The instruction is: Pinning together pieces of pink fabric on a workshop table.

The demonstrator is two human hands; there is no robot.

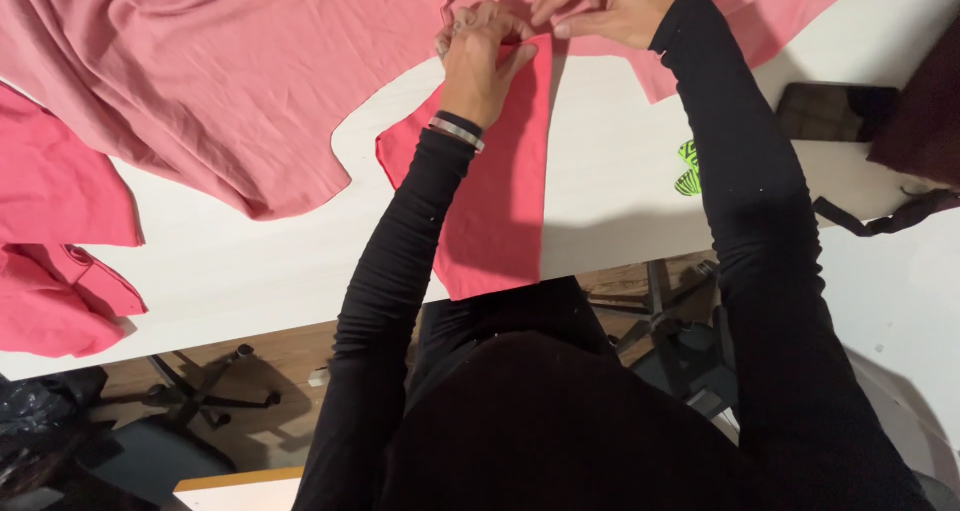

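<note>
A cut piece of pink fabric [500,191] lies on the white table [620,191] and hangs over its near edge. My left hand [480,66] pinches the top of this piece, fingers closed on the cloth. My right hand [600,6] presses fingertips on the same top edge, where it meets a larger sheet of pink fabric [220,71] spread over the far side. Both arms wear black sleeves; a silver bracelet sits on the left wrist. What lies under the fingers is hidden.
Brighter pink garments [55,241] are heaped at the table's left end. A dark phone [835,111], a dark maroon cloth [925,101] with a black strap and a small green item [687,169] sit at the right. Chair bases stand on the wooden floor below.
</note>
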